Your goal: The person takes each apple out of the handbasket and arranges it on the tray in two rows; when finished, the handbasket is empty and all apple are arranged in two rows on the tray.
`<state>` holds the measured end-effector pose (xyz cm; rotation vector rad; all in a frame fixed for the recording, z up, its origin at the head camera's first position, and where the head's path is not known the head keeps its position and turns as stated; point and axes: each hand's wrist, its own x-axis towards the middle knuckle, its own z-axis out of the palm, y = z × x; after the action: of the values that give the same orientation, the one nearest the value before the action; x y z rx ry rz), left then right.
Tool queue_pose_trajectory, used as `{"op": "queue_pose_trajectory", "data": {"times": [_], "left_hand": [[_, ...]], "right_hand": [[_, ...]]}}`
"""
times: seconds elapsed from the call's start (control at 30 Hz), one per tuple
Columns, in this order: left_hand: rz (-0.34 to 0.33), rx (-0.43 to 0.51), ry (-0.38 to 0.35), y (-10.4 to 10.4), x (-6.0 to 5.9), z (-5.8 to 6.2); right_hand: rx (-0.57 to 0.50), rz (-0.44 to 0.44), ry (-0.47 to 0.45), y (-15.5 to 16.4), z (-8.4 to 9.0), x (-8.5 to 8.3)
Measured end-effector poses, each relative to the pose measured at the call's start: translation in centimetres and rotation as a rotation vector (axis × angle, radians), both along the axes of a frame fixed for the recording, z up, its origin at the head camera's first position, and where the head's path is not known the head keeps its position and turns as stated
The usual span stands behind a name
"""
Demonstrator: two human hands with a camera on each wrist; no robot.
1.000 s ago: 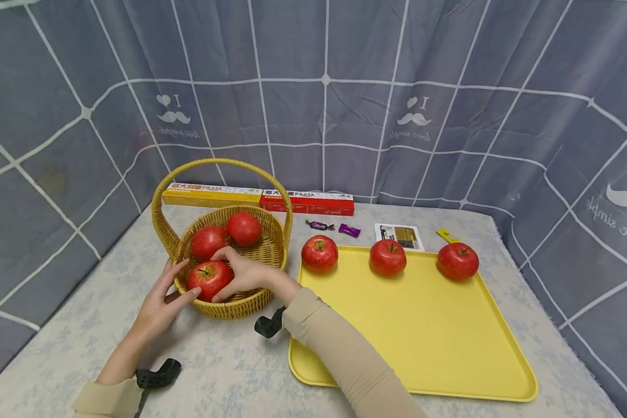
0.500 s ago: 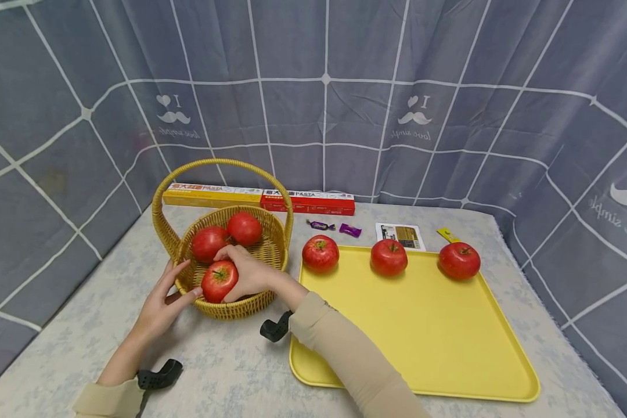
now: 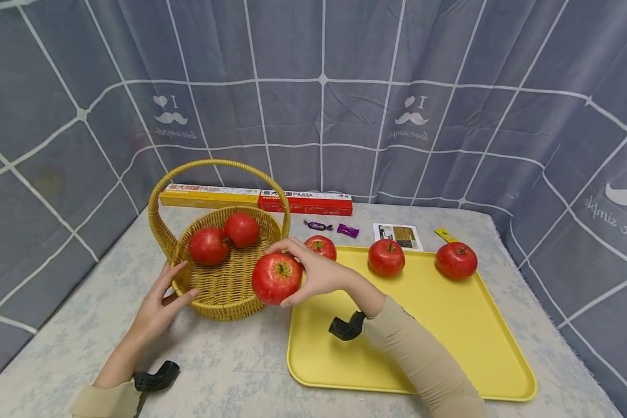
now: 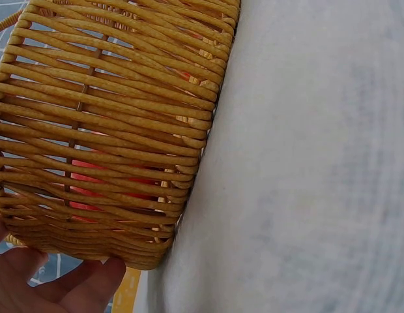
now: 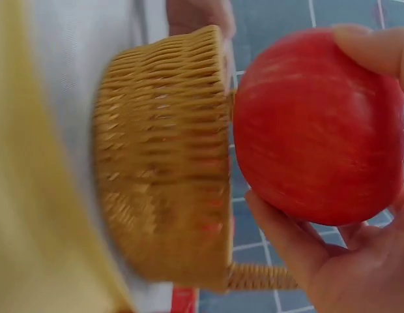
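My right hand grips a red apple between thumb and fingers. The apple is raised above the gap between the wicker basket and the yellow tray; the right wrist view shows this apple beside and clear of the basket wall. My left hand holds the basket's near left side, thumb and a finger over the rim. In the left wrist view several fingertips of the left hand touch the weave. Two red apples, one left and one right, lie inside the basket.
Along the tray's far edge sit three apples: left, middle, right. Behind are a yellow pasta box, a red pasta box, purple candies, a printed packet and a yellow packet. The basket handle arches high.
My right hand has lifted the apple out of the basket and carried it right, towards the tray. The left hand stays at the basket's side.
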<state>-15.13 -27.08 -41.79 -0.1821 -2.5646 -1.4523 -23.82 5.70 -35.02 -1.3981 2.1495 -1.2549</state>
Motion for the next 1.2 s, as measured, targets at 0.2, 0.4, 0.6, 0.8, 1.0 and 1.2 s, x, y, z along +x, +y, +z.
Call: {"op": "queue_pose_trajectory", "data": {"times": [0.2,0.4,0.6,0.8,1.0,1.2], "left_hand": [[-0.003,0.004,0.002,0.0,-0.1,0.0],[-0.005,0.012,0.003,0.0,-0.1,-0.1],[-0.002,0.013,0.004,0.0,-0.1,-0.2],[-0.006,0.018,-0.003,0.0,0.0,-0.1],[0.002,0.014,-0.013,0.0,0.0,0.0],[0.000,0.001,-0.017,0.0,0.0,0.1]], "right_hand": [[0.099,0.070,-0.042,3.7,-1.4,1.2],[0.189,0.121,-0.088,5.7,-3.0,2.0],[0.256,0.167,-0.112,6.5,-3.7,2.5],[0.330,0.183,-0.086,6.3,-3.2,2.6],[0.321,0.174,-0.027,4.5,0.7,1.9],[-0.024,0.055,0.032,0.6,6.6,0.9]]}}
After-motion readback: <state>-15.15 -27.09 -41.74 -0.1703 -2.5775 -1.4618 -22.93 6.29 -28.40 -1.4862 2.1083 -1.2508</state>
